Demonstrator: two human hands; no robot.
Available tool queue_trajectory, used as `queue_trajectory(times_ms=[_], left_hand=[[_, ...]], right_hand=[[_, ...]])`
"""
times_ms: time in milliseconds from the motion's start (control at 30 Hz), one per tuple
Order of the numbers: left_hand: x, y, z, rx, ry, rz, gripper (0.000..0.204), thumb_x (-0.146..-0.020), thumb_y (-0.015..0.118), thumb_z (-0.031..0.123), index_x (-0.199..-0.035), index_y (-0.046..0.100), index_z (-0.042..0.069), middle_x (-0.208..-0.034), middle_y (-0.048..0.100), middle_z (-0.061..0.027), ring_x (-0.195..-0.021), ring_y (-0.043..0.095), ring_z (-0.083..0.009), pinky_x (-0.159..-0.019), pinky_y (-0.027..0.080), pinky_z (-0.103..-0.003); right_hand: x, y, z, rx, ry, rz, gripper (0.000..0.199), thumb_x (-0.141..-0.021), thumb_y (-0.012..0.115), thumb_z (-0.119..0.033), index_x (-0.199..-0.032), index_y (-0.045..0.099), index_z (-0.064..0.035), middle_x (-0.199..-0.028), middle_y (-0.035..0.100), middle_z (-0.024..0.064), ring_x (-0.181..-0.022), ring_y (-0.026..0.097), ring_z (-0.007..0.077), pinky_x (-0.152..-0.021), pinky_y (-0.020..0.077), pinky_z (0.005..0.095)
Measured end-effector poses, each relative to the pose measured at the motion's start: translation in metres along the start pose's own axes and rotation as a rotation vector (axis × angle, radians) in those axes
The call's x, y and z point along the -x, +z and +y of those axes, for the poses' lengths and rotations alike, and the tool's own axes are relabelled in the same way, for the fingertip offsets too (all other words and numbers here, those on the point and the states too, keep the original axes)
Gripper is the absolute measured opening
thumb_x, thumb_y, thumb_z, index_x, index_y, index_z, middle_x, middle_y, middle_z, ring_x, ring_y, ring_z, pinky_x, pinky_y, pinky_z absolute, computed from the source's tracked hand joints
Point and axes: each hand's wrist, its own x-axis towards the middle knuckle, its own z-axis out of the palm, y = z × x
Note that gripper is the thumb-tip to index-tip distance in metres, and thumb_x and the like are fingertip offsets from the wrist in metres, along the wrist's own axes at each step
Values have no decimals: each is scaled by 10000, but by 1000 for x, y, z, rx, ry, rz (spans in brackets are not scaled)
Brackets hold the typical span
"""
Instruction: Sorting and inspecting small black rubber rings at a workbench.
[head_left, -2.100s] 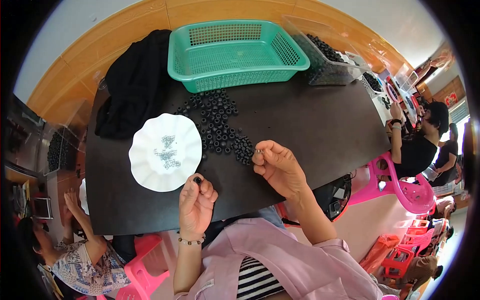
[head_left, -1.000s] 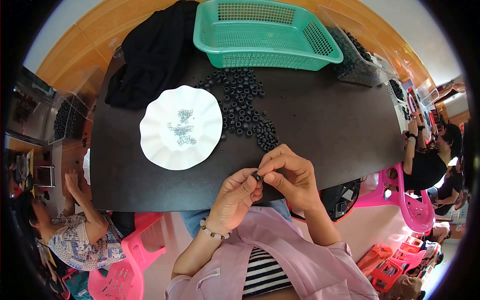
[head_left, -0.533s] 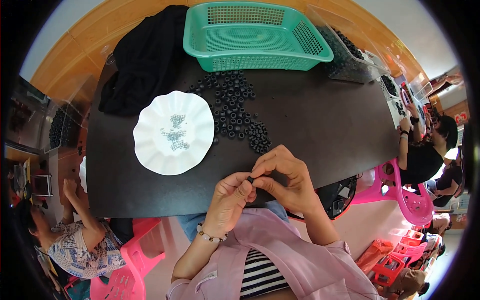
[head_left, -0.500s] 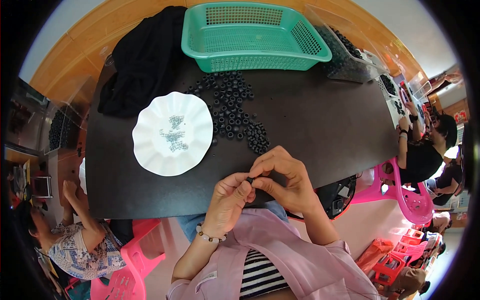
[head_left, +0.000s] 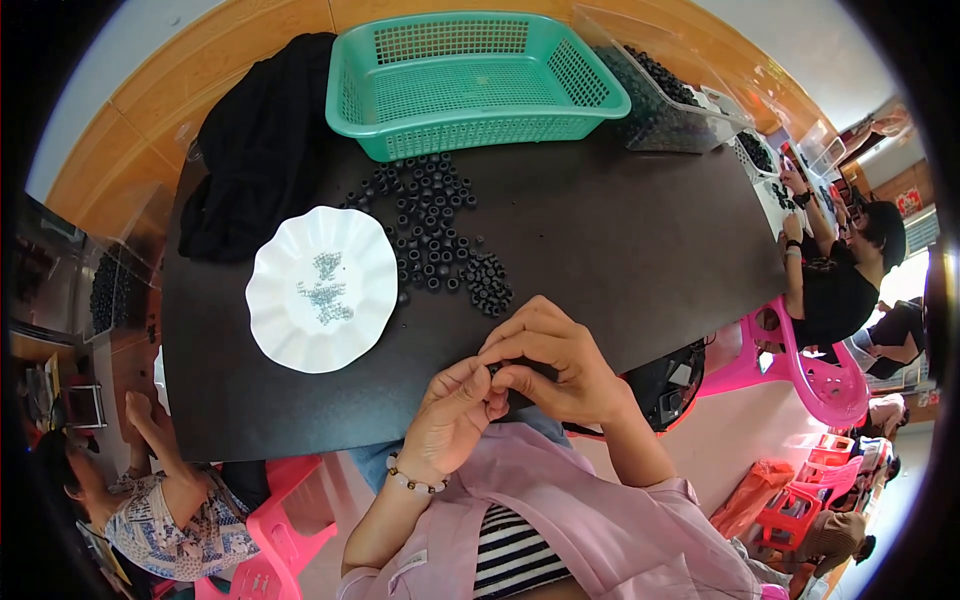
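Observation:
Over the near edge of the dark table my left hand [head_left: 445, 418] and my right hand [head_left: 562, 368] meet at the fingertips. Between them is a small black ring-shaped part [head_left: 493, 369], mostly covered by fingers. Both hands are closed in a pinch around it. Beyond my hands lies a heap of small black hollow parts [head_left: 430, 222], with a tight cluster of smaller-looking black parts [head_left: 488, 284] at its near right. A white scalloped plate [head_left: 272, 325] to the left bears tiny clear bits [head_left: 326, 300], too small to name.
A green plastic basket [head_left: 478, 142] stands at the far side, beside a clear bin [head_left: 672, 128] of black parts. Black cloth [head_left: 250, 150] lies at the far left. A person [head_left: 175, 510] sits left; another person [head_left: 845, 265] works at the right. A black bag [head_left: 665, 395] is below the table's right edge.
The view has shifted, so the tabletop things appear farther left and lower. My hands stay together, and the fingers now cover more of the black part.

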Motion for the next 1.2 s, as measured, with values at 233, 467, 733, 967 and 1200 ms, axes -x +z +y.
queue_trajectory(times_ms=[233,467,733,967,1200], left_hand=[[-2,1,2,-8,-7,-15,207,-928,618,239,-1043,634,67,-849,593,20,-758,525,-79,-727,411,-241],[1,-2,4,-30,52,2,242,-929,612,203,-1113,588,49,-904,613,-27,-750,533,-102,-677,429,-234],[8,-9,10,34,121,54,262,-929,605,197,-1128,569,30,-898,605,-42,-746,524,-118,-668,439,-240],[13,-14,13,96,131,29,260,-926,610,226,-1109,575,43,-896,592,-30,-760,511,-128,-681,430,-254],[14,-17,15,124,135,1,233,-916,624,219,-1077,570,59,-894,574,-27,-770,505,-131,-681,418,-257]], right_hand=[[-3,-5,1,-9,-18,0,199,-786,738,-158,-958,710,-61,-959,662,55,-862,547,218,-763,447,324],[-35,-27,22,-81,33,-110,182,-842,678,-103,-1011,680,-33,-860,657,72,-789,601,175,-710,477,297],[-102,-41,85,212,102,-33,122,-808,640,-44,-922,655,-4,-824,655,138,-722,629,260,-676,497,335],[-137,-17,106,441,-68,-86,178,-799,601,3,-956,668,-50,-853,638,97,-886,574,295,-781,479,376],[-152,-3,100,563,-127,-241,204,-793,596,-6,-961,681,-87,-882,615,88,-913,554,288,-784,478,385]])
